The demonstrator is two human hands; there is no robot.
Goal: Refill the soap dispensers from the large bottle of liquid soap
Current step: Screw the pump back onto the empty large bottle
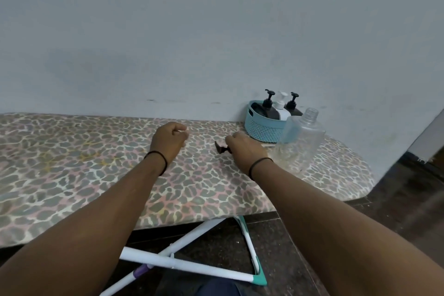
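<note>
A: Where's the big clear plastic bottle?

B: Upright on the leopard-print padded board, uncapped, its threaded neck bare, touching the ribbed teal plastic basket by the wall. No label I can read.

A: And the dispensers?

B: Two dark pump bottles and a white pump bottle stand in that basket.

A: My hands?

B: Your right hand lies over a small black pump head on the board (whether you grip it, I can't tell). Your left hand is loosely curled, holding nothing.
</note>
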